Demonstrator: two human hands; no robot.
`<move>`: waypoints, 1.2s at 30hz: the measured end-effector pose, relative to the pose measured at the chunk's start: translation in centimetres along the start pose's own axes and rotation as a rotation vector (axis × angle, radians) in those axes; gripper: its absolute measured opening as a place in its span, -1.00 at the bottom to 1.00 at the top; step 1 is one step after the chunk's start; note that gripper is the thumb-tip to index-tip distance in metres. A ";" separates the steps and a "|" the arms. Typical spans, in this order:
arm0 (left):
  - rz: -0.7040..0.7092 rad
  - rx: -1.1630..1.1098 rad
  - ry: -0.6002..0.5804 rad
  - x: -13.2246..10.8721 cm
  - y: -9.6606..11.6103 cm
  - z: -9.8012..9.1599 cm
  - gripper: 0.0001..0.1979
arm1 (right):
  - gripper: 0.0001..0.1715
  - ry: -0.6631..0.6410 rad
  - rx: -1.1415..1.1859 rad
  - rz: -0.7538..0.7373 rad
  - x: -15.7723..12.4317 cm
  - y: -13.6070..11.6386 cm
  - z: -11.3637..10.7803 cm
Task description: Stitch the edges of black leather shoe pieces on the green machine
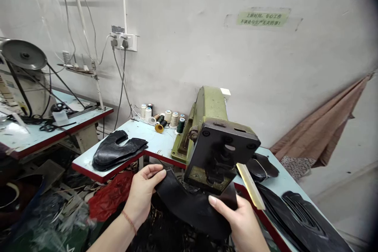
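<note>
A curved piece of black leather-like material (189,208) is stretched between my two hands, under the head of a green machine (212,106) with a black front plate. My left hand (143,189) pinches its left end between thumb and fingers. On the right side, my right hand (240,216) grips it with the thumb on top and the fingers underneath. The inner edge of the piece runs in below the machine's head, where the working point is hidden. A stack of black U-shaped pieces (115,149) lies on the table to the left.
Several thread spools (167,116) stand behind on the light-blue table (158,145). More black pieces (307,220) and a tied bundle (261,166) lie at the right. A yellowish bar (250,187) juts toward my right hand. Scraps and a red plastic bag (112,197) cover the floor.
</note>
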State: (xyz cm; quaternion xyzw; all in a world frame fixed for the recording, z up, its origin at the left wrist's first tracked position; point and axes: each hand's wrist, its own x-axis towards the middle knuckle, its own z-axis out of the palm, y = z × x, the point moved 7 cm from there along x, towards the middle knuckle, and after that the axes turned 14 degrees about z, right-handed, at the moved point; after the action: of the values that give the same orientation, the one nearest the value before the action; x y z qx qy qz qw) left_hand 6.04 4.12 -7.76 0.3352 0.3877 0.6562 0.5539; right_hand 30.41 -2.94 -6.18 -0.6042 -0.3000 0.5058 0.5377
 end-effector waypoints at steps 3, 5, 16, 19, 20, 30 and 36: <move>0.028 -0.125 0.085 -1.5 -1.2 0.5 -0.44 | -0.48 0.029 0.024 0.059 -0.4 1.7 0.2; 0.014 -0.194 0.033 -3.4 -2.8 1.8 -0.46 | -0.44 0.086 0.047 0.054 -0.7 2.8 0.2; -0.076 -0.131 -0.119 -6.8 -5.2 4.8 -0.54 | -0.44 0.064 0.286 0.108 -1.4 4.4 2.6; -0.084 -0.123 -0.099 -6.6 -4.4 4.1 -0.51 | -0.43 -0.131 0.388 0.102 -0.6 2.1 3.4; -0.083 -0.111 -0.096 -6.6 -4.3 3.9 -0.51 | -0.40 -0.176 0.393 0.101 -0.3 1.4 3.5; -0.031 0.127 -0.126 -4.4 -1.3 1.7 -0.49 | -0.36 -0.303 0.433 0.030 1.5 -0.3 3.3; -0.031 0.304 -0.230 -2.0 1.9 1.6 -0.56 | -0.25 -0.219 0.388 -0.049 2.7 -1.2 1.8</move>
State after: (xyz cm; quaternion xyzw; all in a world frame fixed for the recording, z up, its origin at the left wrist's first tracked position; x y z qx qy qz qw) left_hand 6.90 2.23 -5.36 0.4818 0.4217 0.5386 0.5476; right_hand 29.74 0.38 -5.67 -0.4234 -0.2684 0.6033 0.6202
